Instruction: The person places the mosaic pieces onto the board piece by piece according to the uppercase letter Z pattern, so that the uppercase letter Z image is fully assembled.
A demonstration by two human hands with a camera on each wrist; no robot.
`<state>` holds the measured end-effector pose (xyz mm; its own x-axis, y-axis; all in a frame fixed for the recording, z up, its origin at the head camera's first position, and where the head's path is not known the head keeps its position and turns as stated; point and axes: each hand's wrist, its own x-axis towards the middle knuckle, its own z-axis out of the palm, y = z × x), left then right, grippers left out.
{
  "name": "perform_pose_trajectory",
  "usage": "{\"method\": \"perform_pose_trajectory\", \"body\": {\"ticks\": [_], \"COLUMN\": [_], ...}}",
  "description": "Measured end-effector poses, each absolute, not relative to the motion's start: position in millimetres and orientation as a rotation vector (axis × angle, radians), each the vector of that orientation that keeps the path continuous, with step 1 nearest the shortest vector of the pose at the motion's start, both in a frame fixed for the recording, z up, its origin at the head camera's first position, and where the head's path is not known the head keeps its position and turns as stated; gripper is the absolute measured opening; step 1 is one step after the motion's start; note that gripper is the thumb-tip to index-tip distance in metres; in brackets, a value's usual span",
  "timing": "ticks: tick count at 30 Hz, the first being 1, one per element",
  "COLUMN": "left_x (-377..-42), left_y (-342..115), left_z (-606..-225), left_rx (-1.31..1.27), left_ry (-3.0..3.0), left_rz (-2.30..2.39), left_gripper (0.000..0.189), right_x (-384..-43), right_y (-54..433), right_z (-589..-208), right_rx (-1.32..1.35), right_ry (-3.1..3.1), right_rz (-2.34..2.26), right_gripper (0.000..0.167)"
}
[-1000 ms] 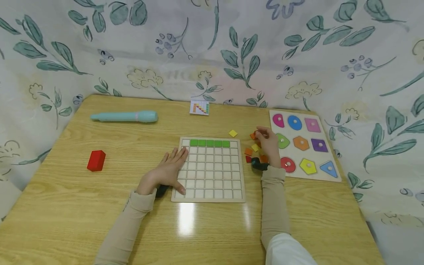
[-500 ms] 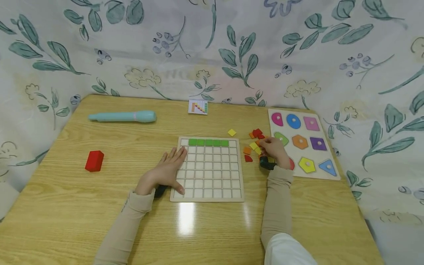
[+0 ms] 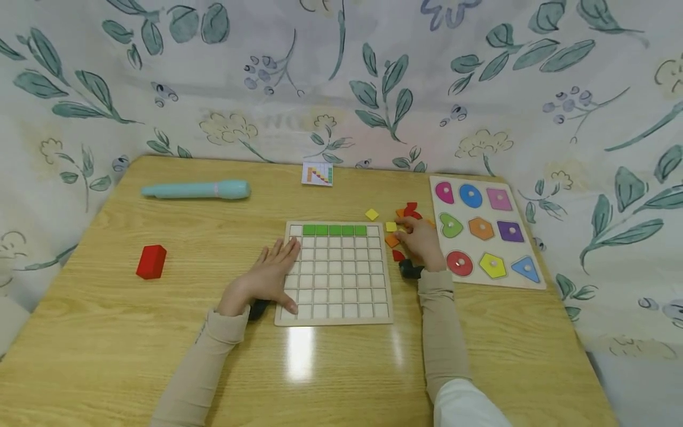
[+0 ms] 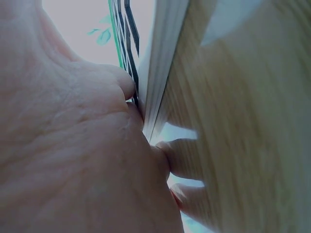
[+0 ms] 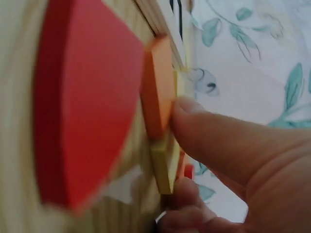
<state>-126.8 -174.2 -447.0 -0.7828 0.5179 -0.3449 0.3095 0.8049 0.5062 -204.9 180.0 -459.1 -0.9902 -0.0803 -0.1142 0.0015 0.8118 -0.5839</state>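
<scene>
Under the grid board [image 3: 341, 276] stretches a wood-grained table [image 3: 349, 373], floral backdrop [image 3: 331, 89] behind

The left grip [image 3: 264, 277] rested spread across the left edge of the gridded board [image 3: 342, 283]. The right grip [image 3: 420, 240] lay among loose coloured tiles [image 3: 392, 241] on the wooden surface [image 3: 347, 376].

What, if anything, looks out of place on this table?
Nothing looks spilled or damaged. One yellow tile lies just beyond the far edge of the grid board, turned cornerwise and apart from the jumbled pieces near the right hand, so it looks slightly stray.
</scene>
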Motion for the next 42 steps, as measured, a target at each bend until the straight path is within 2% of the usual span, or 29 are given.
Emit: {"method": "perform_pose_trajectory", "body": {"ticks": [8, 13, 20, 28, 36, 42], "left_x": [-123.1, -122.9, -124.0, -124.7, -125.6, -125.8], "left_y": [-175.0, -175.6, -175.5, -176.1, -175.6, -176.6], "left_z": [-447.2, -445.2, -445.5, -445.8, -446.2, -446.9], "left_rx": [0.592, 0.583, 0.587, 0.597, 0.618, 0.622], "left_ry": [2.526, 2.525, 2.512, 2.492, 2.475, 2.483], "left_rz": [0.598, 0.606, 0.619, 0.63, 0.658, 0.656], "left_gripper": [0.143, 0.143, 0.143, 0.144, 0.143, 0.142], "right_x": [-204.5, -207.2, -205.6, -202.4, -201.0, -203.1], "right_y": [167.6, 162.3, 158.9, 160.5, 153.4, 142.5], "right_z": [-455.8, -457.8, -454.9, -448.7, -453.2, -451.3], "right_rx": [-0.071, -0.111, -0.157, -0.108, -0.033, -0.001], "right_ry": [2.883, 2.898, 2.847, 2.813, 2.872, 2.815], "right_rz": [-0.951, -0.985, -0.996, -0.944, -1.164, -1.427], "right_gripper": [0.035, 0.026, 0.035, 0.031, 0.019, 0.018]}}
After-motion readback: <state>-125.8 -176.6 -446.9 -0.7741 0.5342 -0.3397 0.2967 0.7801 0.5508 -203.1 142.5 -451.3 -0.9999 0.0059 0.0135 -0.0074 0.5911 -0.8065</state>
